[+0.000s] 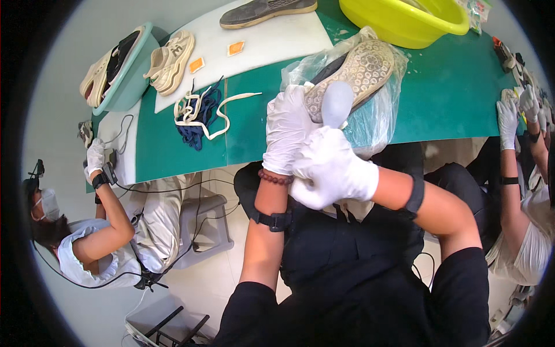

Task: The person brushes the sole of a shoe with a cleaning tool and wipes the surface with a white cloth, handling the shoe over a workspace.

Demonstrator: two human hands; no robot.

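Note:
A dark shoe (pixel 370 66) with a worn, beige patterned sole lies tilted with the sole facing up, on a crumpled clear plastic bag (pixel 376 124). My left hand (pixel 287 130), in a white glove, is closed on the near left end of the shoe; its fingertips are partly hidden. My right hand (pixel 329 168), also gloved in white, is wrapped in a fist round the handle of a light grey, oval-headed brush (pixel 337 104). The brush head lies over the near part of the sole, and its underside is hidden. My right fist crosses close to my left wrist.
White and navy shoelaces (pixel 199 113) lie left on the green table (pixel 248 139). Beyond are a white board (pixel 272 43), a beige sneaker (pixel 171 61), a grey shoe (pixel 266 11), a pale blue basin (pixel 130 81) and a yellow basin (pixel 416 29). Co-workers sit on both sides.

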